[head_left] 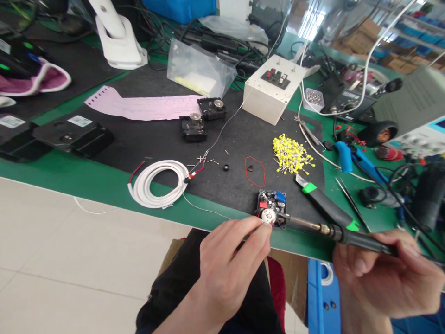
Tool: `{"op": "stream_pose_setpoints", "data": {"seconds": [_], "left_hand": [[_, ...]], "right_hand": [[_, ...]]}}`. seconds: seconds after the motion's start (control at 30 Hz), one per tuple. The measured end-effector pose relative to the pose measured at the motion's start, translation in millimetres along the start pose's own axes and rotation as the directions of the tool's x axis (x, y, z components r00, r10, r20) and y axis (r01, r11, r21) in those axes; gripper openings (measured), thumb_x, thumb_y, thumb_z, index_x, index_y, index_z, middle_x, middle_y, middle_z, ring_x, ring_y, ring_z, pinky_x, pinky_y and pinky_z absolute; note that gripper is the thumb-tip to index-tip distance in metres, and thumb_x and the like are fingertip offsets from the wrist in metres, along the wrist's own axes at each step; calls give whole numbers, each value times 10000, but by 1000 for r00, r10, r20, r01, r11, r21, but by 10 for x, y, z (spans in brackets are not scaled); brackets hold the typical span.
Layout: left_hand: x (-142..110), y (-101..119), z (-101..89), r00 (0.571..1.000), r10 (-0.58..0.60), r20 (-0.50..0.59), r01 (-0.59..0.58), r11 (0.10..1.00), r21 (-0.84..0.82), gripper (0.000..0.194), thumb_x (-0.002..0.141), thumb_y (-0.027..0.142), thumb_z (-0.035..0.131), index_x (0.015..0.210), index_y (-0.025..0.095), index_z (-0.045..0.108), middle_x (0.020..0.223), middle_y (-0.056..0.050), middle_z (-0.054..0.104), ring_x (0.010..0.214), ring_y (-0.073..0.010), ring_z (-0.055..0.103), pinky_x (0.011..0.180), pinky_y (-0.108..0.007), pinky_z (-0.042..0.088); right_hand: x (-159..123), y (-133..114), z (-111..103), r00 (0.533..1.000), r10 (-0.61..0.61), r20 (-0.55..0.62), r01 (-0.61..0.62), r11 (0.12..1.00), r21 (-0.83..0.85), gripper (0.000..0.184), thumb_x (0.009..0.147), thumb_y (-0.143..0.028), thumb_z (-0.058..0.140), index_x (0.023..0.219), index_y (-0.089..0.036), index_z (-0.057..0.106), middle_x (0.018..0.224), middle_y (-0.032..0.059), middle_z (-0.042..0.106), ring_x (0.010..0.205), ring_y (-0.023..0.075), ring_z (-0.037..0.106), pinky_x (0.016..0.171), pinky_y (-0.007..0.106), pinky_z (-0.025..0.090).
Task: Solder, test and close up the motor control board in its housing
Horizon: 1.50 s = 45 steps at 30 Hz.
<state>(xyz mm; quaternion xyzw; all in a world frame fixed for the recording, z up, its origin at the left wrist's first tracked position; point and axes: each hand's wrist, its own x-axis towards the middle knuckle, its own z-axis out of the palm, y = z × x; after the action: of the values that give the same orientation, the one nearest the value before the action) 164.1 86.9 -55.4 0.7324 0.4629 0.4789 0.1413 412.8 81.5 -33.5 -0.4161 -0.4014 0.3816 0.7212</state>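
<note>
My right hand [389,273] grips a soldering iron [354,237], its tip on the small black module [272,204] at the table's front edge. In that module sit a round silvery disc [268,216], a blue part and a red part. My left hand [236,255] is pinched closed at the disc's near side. A thin solder wire [205,211] runs across the table into that hand; its end is hidden by the fingers. Just beyond lie a loop of thin red wire [255,171] and a small black round piece [225,167].
A coiled white cable [158,184] lies left, two more black modules [193,127] behind it. Yellow-tipped parts [292,155] are heaped right of centre. A green-black utility knife [325,204] and tweezers [352,204] lie near the iron. A beige box [271,99] stands behind.
</note>
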Motion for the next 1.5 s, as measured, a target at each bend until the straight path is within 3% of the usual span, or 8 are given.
{"op": "stream_pose_setpoints", "data": {"seconds": [0.83, 1.03, 1.1, 1.2, 1.3, 1.5], "left_hand": [[58, 25, -16, 999, 25, -20, -25, 999, 20, 287, 896, -19, 747, 1118, 163, 750, 1042, -40, 771, 864, -145, 714, 778, -287, 551], [29, 6, -40, 999, 30, 10, -30, 999, 35, 338, 878, -17, 775, 1165, 161, 750, 1103, -44, 766, 929, -132, 721, 869, -264, 554], [42, 2, -56, 1000, -1, -23, 2, 1000, 30, 339, 875, 5, 792, 1166, 172, 748, 1112, -35, 761, 963, -128, 725, 911, -248, 554], [106, 0, -86, 985, -151, -83, 152, 988, 6, 272, 916, 71, 779, 1165, 172, 733, 1071, -29, 738, 894, -101, 708, 869, -216, 562], [180, 4, -107, 962, -272, -38, 271, 962, -19, 174, 973, 128, 725, 1140, 177, 730, 1027, -19, 712, 816, -80, 678, 786, -193, 549], [222, 44, -88, 963, -270, 10, 270, 961, -55, 101, 971, 107, 702, 1033, 183, 727, 957, -5, 710, 831, -96, 681, 808, -212, 539]], "right_hand": [[-12, 9, -19, 999, -17, 41, 17, 1000, 2, 261, 958, -296, 558, 1001, -136, 759, 527, 22, 618, 365, 211, 551, 397, 320, 499], [-33, 10, -11, 1000, -6, -6, 6, 1000, -2, 279, 968, -297, 523, 993, -140, 752, 511, 15, 590, 347, 208, 525, 402, 328, 489], [-38, 5, 5, 1000, 2, -14, -2, 1000, 2, 285, 972, -295, 511, 996, -144, 751, 515, 14, 588, 356, 207, 530, 415, 330, 490], [-40, -4, 23, 1000, 16, -8, -16, 1000, 15, 270, 975, -303, 530, 996, -149, 751, 523, 15, 595, 370, 206, 540, 435, 331, 489], [-41, -6, 23, 1000, 17, 9, -17, 1000, 10, 262, 982, -294, 533, 998, -147, 749, 531, 20, 599, 376, 201, 541, 448, 323, 486], [-46, 2, 17, 998, 28, 49, -28, 1000, -2, 290, 989, -284, 498, 1025, -138, 747, 546, 28, 603, 385, 206, 545, 440, 329, 476]]}}
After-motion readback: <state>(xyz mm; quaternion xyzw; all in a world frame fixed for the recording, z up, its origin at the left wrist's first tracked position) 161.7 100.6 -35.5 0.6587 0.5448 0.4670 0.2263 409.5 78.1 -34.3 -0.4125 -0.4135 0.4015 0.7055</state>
